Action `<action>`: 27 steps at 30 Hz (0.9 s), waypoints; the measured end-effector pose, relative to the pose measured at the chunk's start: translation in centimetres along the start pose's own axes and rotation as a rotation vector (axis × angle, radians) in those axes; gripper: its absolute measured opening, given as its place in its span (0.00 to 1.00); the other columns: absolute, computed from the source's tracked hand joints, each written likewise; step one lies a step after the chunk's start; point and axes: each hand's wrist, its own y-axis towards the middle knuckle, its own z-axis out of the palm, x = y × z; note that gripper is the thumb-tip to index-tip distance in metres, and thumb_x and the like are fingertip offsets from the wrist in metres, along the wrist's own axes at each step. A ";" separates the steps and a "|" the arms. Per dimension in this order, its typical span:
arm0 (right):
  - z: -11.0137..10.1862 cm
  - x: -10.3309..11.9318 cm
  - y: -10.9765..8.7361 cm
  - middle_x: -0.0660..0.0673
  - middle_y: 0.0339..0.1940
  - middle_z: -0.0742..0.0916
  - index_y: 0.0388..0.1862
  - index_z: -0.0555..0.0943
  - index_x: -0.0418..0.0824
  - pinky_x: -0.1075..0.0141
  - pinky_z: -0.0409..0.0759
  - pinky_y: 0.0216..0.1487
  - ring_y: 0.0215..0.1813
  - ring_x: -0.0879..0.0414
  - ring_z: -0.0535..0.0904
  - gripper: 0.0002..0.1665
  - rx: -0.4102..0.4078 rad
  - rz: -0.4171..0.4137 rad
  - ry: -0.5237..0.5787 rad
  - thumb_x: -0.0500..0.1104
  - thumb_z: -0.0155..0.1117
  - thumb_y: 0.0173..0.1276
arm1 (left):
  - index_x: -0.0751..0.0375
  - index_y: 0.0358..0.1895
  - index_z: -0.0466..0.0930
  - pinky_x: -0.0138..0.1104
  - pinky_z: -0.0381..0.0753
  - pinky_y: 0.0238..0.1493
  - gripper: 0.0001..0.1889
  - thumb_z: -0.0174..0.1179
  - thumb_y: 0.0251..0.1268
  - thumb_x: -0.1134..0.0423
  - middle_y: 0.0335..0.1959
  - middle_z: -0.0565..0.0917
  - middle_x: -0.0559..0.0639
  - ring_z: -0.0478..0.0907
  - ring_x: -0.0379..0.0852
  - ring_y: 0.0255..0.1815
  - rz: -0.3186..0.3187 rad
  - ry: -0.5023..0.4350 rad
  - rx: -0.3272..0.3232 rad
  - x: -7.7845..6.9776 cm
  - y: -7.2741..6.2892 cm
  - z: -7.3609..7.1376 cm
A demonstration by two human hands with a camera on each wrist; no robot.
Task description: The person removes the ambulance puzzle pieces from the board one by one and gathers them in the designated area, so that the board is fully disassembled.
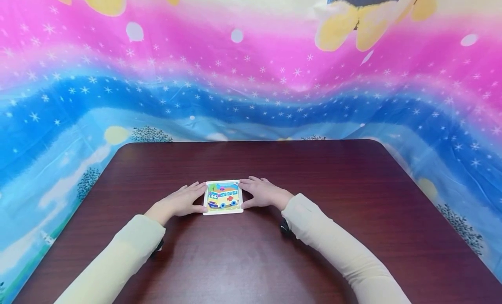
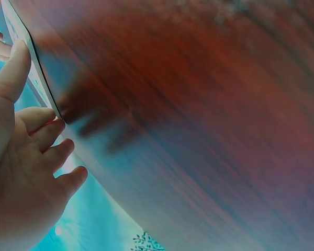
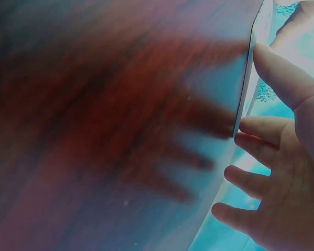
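A small square picture board (image 1: 223, 198) with a white rim lies on the table, showing a cartoon ambulance with a red cross. My left hand (image 1: 178, 203) is at its left side, thumb by the near corner and index finger by the far one. Mirroring it, my right hand (image 1: 264, 192) touches the right side with thumb and index finger spread. In the left wrist view, the board's thin edge (image 2: 41, 73) meets the thumb tip, while the other fingers extend loosely. The right wrist view shows the thumb (image 3: 282, 78) against the opposite edge, its neighbouring fingers spread and relaxed.
The dark reddish-brown table (image 1: 235, 260) has rounded far corners and a glossy top. Behind and beside it hangs a pink and blue patterned cloth (image 1: 251, 90). Dark wrist-worn pieces (image 1: 285, 227) show under both pale sleeves (image 1: 337, 247).
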 end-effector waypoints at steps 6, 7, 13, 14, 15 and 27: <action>0.0 -0.4 -0.4 0.49 0.71 0.61 0.71 0.59 0.46 0.49 0.50 0.67 0.72 0.47 0.48 0.45 0.002 0.005 -0.002 0.62 0.61 0.60 | 0.69 0.69 0.53 0.52 0.47 0.66 0.41 0.56 0.61 0.45 0.70 0.55 0.63 0.46 0.60 0.70 0.007 0.017 0.010 -0.4 0.2 0.1; 0.0 -0.5 -0.4 0.48 0.71 0.61 0.71 0.59 0.45 0.49 0.50 0.67 0.72 0.47 0.48 0.45 0.003 0.005 0.002 0.62 0.61 0.59 | 0.69 0.69 0.53 0.52 0.47 0.66 0.41 0.56 0.62 0.45 0.70 0.55 0.63 0.46 0.59 0.70 0.008 0.021 0.011 -0.5 0.3 0.2; 0.0 -1.4 -1.3 0.48 0.71 0.62 0.71 0.61 0.45 0.48 0.50 0.67 0.72 0.47 0.49 0.45 0.000 0.006 0.027 0.61 0.62 0.59 | 0.68 0.69 0.53 0.51 0.47 0.66 0.41 0.55 0.62 0.44 0.70 0.55 0.61 0.46 0.58 0.71 0.010 0.045 0.012 -1.4 1.1 0.6; 0.0 -1.6 -1.4 0.48 0.71 0.62 0.70 0.61 0.45 0.48 0.50 0.67 0.72 0.46 0.49 0.45 -0.002 0.007 0.030 0.60 0.63 0.59 | 0.68 0.69 0.53 0.51 0.47 0.67 0.41 0.55 0.61 0.44 0.70 0.55 0.61 0.46 0.57 0.71 0.010 0.051 0.012 -1.6 1.2 0.7; 0.0 -1.8 -1.6 0.48 0.71 0.62 0.71 0.61 0.45 0.48 0.50 0.67 0.72 0.46 0.49 0.45 -0.001 0.009 0.029 0.60 0.62 0.59 | 0.68 0.69 0.54 0.51 0.47 0.66 0.41 0.55 0.61 0.44 0.70 0.55 0.61 0.47 0.57 0.71 0.015 0.056 0.008 -1.8 1.3 0.7; -0.1 -4.9 -4.5 0.43 0.70 0.63 0.69 0.62 0.39 0.46 0.51 0.66 0.71 0.41 0.48 0.43 -0.015 -0.001 0.124 0.55 0.65 0.60 | 0.67 0.69 0.55 0.50 0.50 0.66 0.40 0.53 0.62 0.42 0.70 0.56 0.59 0.49 0.55 0.70 0.038 0.132 0.011 -5.5 3.6 1.3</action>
